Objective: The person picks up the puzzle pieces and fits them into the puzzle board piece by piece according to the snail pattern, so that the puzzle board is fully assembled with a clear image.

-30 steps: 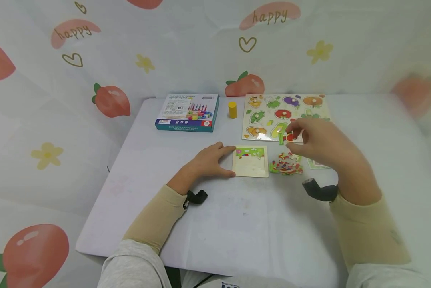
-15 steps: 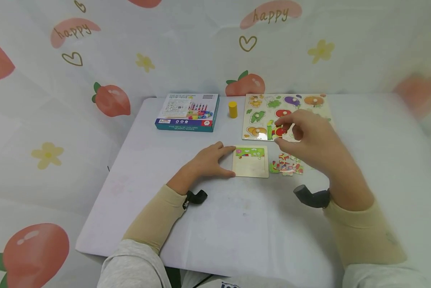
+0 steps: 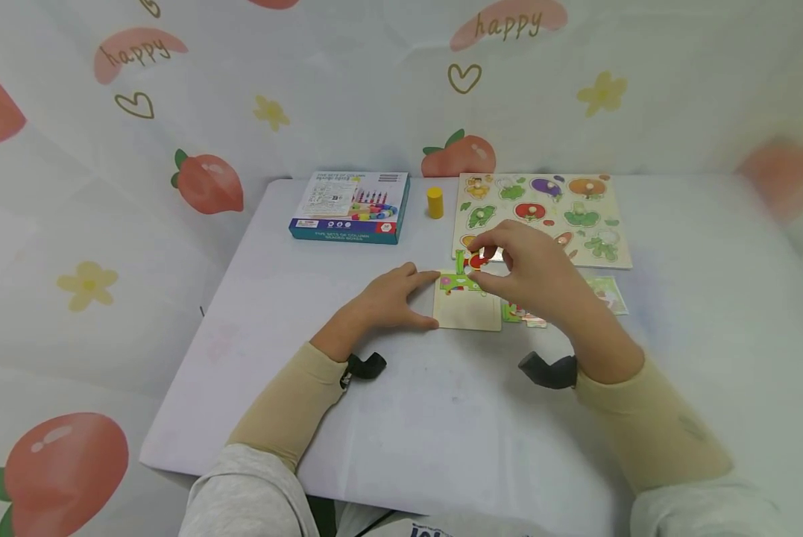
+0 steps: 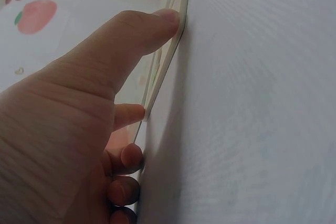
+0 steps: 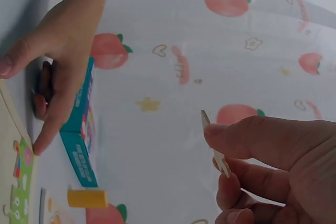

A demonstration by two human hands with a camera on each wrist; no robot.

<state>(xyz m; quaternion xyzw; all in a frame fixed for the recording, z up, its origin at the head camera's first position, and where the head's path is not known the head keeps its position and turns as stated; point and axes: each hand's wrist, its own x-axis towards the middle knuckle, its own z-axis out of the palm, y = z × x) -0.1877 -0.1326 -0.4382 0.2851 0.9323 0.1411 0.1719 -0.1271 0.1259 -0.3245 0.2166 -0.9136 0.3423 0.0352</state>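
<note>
A shallow wooden puzzle tray (image 3: pixel 468 315) lies on the white table, with a green printed strip fitted along its far side. At the tray's left edge, my left hand (image 3: pixel 391 300) touches the two corners with spread thumb and index finger; in the left wrist view the thumb (image 4: pixel 149 27) lies against the rim. Over the tray's far right part, my right hand (image 3: pixel 531 268) pinches a puzzle piece (image 3: pixel 460 262) printed green and red. Seen edge-on in the right wrist view, this thin piece (image 5: pixel 222 166) sits between thumb and fingers. Several loose pieces (image 3: pixel 514 312) lie right of the tray, partly hidden by the right hand.
Behind the tray stands a vegetable peg puzzle board (image 3: pixel 605 257), with a yellow cylinder (image 3: pixel 435 203) to its left. A boxed bead set (image 3: pixel 347 209) lies at the back left. A small printed card (image 3: pixel 609 294) is right of the right hand.
My right hand has moved left with the puzzle piece, from above the loose pieces and peg board to over the tray. The left hand has stayed at the tray's edge.
</note>
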